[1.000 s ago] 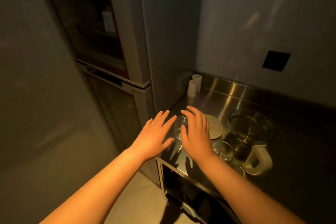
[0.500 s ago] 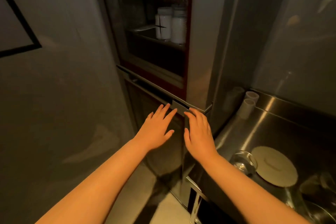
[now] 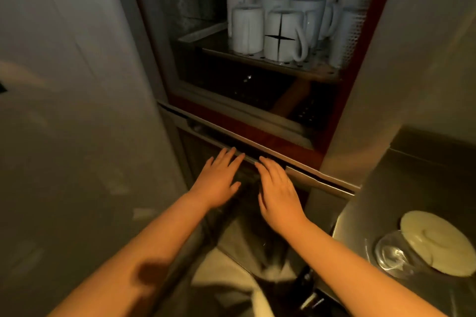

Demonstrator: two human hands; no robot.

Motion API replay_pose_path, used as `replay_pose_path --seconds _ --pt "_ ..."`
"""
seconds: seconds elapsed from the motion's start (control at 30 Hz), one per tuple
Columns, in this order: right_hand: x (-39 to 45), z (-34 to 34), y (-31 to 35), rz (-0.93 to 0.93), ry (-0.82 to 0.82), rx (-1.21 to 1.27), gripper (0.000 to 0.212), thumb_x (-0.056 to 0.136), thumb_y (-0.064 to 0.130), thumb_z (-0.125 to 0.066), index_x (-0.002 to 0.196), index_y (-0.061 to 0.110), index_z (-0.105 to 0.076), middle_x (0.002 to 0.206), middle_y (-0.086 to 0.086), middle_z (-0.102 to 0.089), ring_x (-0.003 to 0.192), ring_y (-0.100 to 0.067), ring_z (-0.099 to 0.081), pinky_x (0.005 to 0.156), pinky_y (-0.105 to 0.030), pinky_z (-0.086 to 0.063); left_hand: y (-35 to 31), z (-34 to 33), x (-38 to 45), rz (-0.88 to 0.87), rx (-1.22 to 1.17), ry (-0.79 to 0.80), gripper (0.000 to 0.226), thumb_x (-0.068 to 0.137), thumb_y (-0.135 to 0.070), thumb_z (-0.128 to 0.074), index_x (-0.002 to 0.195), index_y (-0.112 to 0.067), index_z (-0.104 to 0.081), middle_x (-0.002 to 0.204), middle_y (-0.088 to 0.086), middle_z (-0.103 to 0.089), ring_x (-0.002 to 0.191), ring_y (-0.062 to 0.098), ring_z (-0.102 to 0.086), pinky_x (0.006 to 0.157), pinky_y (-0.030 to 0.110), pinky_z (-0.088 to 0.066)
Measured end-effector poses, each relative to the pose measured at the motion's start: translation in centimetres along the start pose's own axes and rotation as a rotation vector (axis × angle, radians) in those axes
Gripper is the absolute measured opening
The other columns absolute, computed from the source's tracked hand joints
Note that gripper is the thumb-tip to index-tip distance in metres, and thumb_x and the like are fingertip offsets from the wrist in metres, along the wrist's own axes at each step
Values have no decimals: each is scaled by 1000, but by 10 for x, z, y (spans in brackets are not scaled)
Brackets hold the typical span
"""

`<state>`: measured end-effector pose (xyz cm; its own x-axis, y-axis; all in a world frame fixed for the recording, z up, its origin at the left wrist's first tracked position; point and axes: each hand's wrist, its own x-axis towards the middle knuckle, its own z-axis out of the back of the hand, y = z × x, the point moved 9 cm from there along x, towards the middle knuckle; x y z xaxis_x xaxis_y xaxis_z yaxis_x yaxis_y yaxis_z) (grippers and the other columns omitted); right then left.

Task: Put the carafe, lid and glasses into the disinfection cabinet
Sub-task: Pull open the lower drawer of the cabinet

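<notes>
Left hand: the left hand (image 3: 219, 180) is flat and spread wide, palm down, holding nothing; its fingertips (image 3: 233, 150) reach the dark handle rail (image 3: 257, 152) of the lower door.
Right hand: the right hand (image 3: 279, 190) lies just beside it, also flat, fingers loosely together, empty, its fingertips at the same rail.
Lower door: the lower door (image 3: 242, 213) of the disinfection cabinet (image 3: 360, 85) looks closed or barely cracked; I cannot tell which.
Upper compartment: behind the glass, white mugs (image 3: 278, 31) stand upside down on a perforated shelf (image 3: 296, 65), filling most of it.
Counter: the steel counter (image 3: 373, 188) adjoins the cabinet's right side.
Lid: the pale round lid (image 3: 438, 242) lies flat near the counter's front left corner.
Glass: one clear glass (image 3: 391, 255) stands touching or overlapping the lid's left edge, closest to the counter's front left corner.
Carafe and other glasses: not in view here.
Step in hand: likely opening the lower compartment, since nothing has been loaded and both hands are on its handle.
Next move calls for: curling the fingers under the rail and pulling evenly with both hands, then checking there is free rack space inside before fetching the glass and lid from the counter.
</notes>
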<state>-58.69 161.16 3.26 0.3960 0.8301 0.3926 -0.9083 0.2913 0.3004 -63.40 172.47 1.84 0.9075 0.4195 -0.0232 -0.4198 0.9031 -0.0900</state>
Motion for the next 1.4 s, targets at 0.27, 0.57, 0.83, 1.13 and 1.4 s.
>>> replay_pose_path --seconds 0.27,0.57,0.83,1.13,1.4 --pt "23 -21 16 -286 -57 -204 72 65 5 -69 133 -3 -45 128 -21 -50 115 -36 -48 104 -41 -34 42 7 22 -238 52 -32 74 91 -33 -52 150 -25 -8 158 2 -10 145 19 -3 116 42 -8" --pt "25 -27 23 -496 -110 -241 71 69 6 -69 135 3 -43 129 -17 -47 122 -32 -40 109 -38 -27 45 7 24 -358 0 -138 72 86 -25 -57 148 -18 -19 150 6 -26 139 25 -18 115 43 -20" --pt "27 -24 20 -551 -128 -177 63 78 6 -61 137 7 -41 134 -14 -43 127 -28 -35 109 -36 -27 44 9 23 -345 -36 -139 71 87 -26 -58 147 -18 -20 151 7 -24 141 25 -16 116 44 -16" --pt "25 -22 20 -527 -103 -162 64 81 7 -61 140 9 -38 138 -11 -40 130 -26 -32 110 -34 -27 41 5 23 -291 -26 -87 73 89 -31 -55 149 -18 -15 155 7 -17 143 25 -9 117 42 -9" --pt "25 -20 18 -501 -72 -148 64 82 7 -62 141 9 -37 138 -11 -40 130 -25 -31 110 -33 -25 39 6 25 -285 -2 -35 71 91 -33 -52 149 -17 -14 156 8 -15 144 26 -7 117 43 -11"
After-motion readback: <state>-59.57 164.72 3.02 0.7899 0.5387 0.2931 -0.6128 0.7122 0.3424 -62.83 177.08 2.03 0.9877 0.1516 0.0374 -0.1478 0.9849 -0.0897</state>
